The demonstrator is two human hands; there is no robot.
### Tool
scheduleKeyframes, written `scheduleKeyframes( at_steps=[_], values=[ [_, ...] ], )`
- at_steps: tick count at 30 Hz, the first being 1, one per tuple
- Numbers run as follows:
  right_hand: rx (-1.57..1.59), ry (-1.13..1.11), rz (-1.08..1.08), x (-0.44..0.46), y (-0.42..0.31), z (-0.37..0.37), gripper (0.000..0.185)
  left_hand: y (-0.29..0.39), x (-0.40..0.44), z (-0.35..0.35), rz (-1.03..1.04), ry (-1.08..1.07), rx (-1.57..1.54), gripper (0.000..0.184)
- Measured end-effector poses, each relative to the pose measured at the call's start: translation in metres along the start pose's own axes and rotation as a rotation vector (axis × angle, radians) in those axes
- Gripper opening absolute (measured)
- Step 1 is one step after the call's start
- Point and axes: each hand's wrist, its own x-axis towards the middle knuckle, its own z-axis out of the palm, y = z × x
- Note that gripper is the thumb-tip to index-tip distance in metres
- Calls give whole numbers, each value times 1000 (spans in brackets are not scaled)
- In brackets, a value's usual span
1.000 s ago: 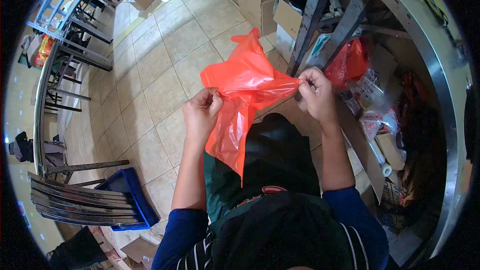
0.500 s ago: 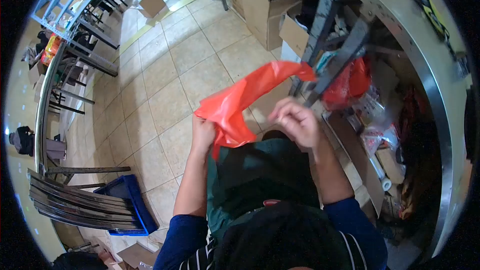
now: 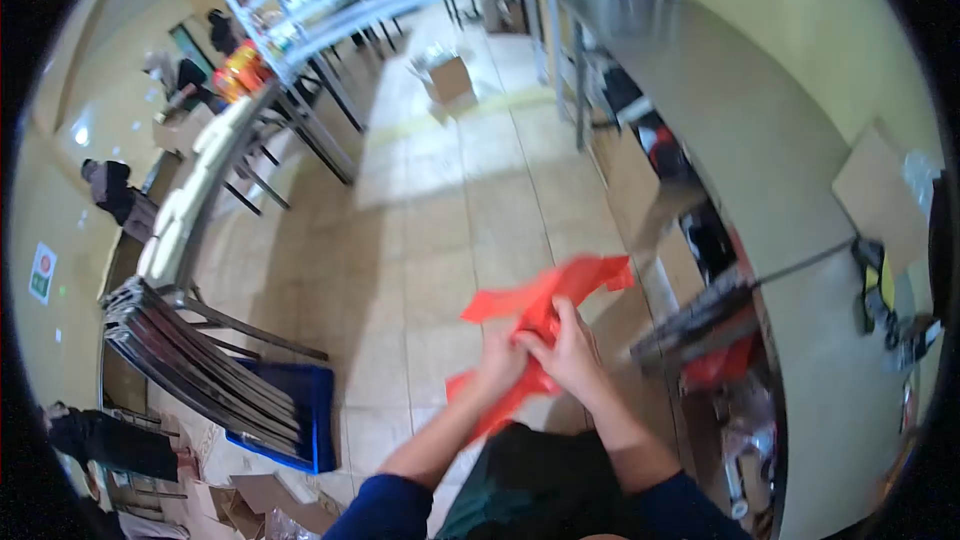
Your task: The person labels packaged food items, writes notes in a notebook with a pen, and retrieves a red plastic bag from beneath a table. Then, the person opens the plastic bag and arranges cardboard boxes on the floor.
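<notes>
A thin red plastic bag (image 3: 540,302) is bunched between my two hands, above the tiled floor and in front of my dark green apron (image 3: 535,485). On its left side my left hand (image 3: 503,360) is closed around the gathered plastic. Touching it from the right, my right hand (image 3: 568,348) pinches the same bunch with thumb and fingers. Loose ends of the bag stick out beyond the hands at the top right and lower left. The hands and bag are somewhat blurred.
A long worktable (image 3: 740,90) runs along the right, with open cardboard boxes (image 3: 632,180) beneath it. Stacked dark stools (image 3: 200,370) and a blue crate (image 3: 320,420) are at the left. A small box (image 3: 450,80) lies on the floor ahead. People (image 3: 120,195) are at the left.
The view has lifted toward the room. My right hand, apart from the bag half a second ago, is back on it, and both hands have come together. The spread bag is now bunched.
</notes>
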Motion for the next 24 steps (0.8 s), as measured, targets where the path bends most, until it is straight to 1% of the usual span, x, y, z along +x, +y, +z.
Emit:
scheduleKeyframes(
  at_steps=[1,2,3,4,6,8,9,10,11,12,13,14,15,16,17,18,20,24],
  values=[
    [94,-46,140,1,16,5,29,10,-1,-16,-183,-26,-22,31],
    [27,63,135,5,16,0,13,21,-4,-31,-372,-57,-55,35],
    [92,-14,183,7,16,-9,13,22,-8,-41,-289,-13,82,31],
    [92,-16,162,4,7,-9,13,22,-14,-51,-217,31,216,27],
    [116,171,-5,-5,-16,-12,12,35,-24,-82,-386,-340,48,27],
    [95,-161,128,-10,-84,-46,13,62,-42,-119,-733,-557,-895,29],
    [134,-251,-64,-9,-114,-56,14,84,-44,-134,-727,-543,-902,29],
    [176,-343,-257,-7,-139,-62,15,110,-44,-149,-958,-321,-1272,36],
    [173,-361,-268,-10,-156,-66,15,131,-46,-159,-1170,-62,-1637,45],
    [217,-542,-381,-16,-170,-70,17,134,-52,-162,-1156,-43,-1649,45],
    [262,-723,-493,-18,-184,-74,18,127,-59,-163,-1013,52,-1887,51],
    [266,-746,-505,-15,-200,-79,18,129,-64,-167,-844,154,-2112,56],
    [225,-838,-625,-14,-215,-82,19,152,-59,-180,-1015,123,-1867,54],
    [190,-932,-750,-13,-228,-84,20,158,-68,-186,-995,166,-1875,54],
    [95,-1056,-783,-12,-235,-86,22,156,-69,-193,-1006,160,-1876,54],
    [115,-1096,-822,-11,-234,-82,22,152,-91,-205,-1008,162,-1875,54],
    [90,-1250,-916,-18,-227,-67,21,146,-100,-233,-1026,172,-1872,53],
    [176,-1384,-1017,-17,-250,-22,18,121,-123,-296,-1094,108,-1865,52]
  ],
)
